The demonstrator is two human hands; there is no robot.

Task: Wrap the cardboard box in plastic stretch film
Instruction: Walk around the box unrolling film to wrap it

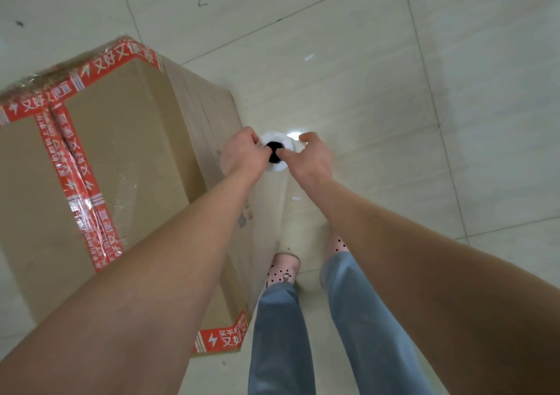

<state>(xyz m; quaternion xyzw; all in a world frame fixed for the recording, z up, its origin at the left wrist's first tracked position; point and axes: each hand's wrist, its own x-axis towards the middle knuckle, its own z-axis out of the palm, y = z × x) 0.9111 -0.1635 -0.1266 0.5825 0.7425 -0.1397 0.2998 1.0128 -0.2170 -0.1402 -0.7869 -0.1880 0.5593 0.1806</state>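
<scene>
A brown cardboard box [127,140] sealed with red printed tape fills the left of the frame, cut off at the left edge and partly hidden by a forearm. Just right of it, at centre, the left hand [244,153] and right hand [312,159] both grip the top of an upright white roll of plastic stretch film [280,203]. Its lower end blurs into the pale tiled floor [454,61].

Brown box, red tape, pale floor
To the left of the left hand [242,153], the cardboard box [127,152] is plain brown, crossed by red tape [75,182] printed with white characters and lightning bolts. Between it and the right hand [313,159], the film roll [272,138] is white with a black core. Below both: blue jeans [278,334], pink slippers [283,269] with black dots. The floor [394,61] is cream tile with grey seams.
</scene>
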